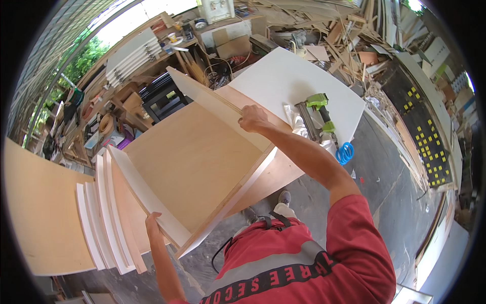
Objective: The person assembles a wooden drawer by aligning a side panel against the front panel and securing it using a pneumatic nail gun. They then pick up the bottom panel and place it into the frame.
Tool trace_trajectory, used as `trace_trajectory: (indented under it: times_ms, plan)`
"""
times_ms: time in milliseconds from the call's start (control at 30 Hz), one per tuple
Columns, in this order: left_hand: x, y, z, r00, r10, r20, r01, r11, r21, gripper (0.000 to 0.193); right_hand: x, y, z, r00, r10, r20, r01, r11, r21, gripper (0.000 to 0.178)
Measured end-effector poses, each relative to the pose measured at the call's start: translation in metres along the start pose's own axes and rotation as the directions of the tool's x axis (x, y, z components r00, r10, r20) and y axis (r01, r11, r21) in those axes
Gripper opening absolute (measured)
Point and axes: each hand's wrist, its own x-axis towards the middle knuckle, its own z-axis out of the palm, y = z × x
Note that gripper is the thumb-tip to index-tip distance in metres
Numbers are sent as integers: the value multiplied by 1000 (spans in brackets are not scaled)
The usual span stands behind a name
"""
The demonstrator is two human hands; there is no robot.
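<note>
A shallow open wooden box (190, 162), with a bare plywood bottom and low side boards, is tilted in front of me. My right hand (252, 119) is closed over the top edge of its right side board. At the near left corner my left hand (153, 221) grips the edge of the left side board, its thumb on top and its other fingers hidden. To the right of the box, a green and black nail gun (324, 115) lies on a white panel (276, 73). A blue coiled air hose (345, 153) hangs from it beside crumpled clear plastic (298, 123).
White-edged boards (109, 213) lean in a row at the left beside a large plywood sheet (43, 207). Wood scraps (344, 43) heap up at the far right. A cluttered workbench (174, 43) runs along the back. Dark floor (382, 187) extends right of my feet.
</note>
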Motion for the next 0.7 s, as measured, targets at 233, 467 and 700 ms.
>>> trace_trajectory:
  times_ms: [233, 467, 700]
  plan:
    - [-38, 61, 48, 483, 855, -189, -612, 484, 625, 74, -33, 1, -34, 995, -9, 102, 13, 999, -43, 43]
    - [-115, 150, 238, 193, 594, 781, -981, 95, 170, 46, -98, 79, -47, 996, 78, -49, -14, 654, 757, 42]
    - [-113, 131, 447, -353, 94, 931, -933, 40, -358, 35, -151, 134, 106, 910, 308, -278, 127, 431, 893, 51]
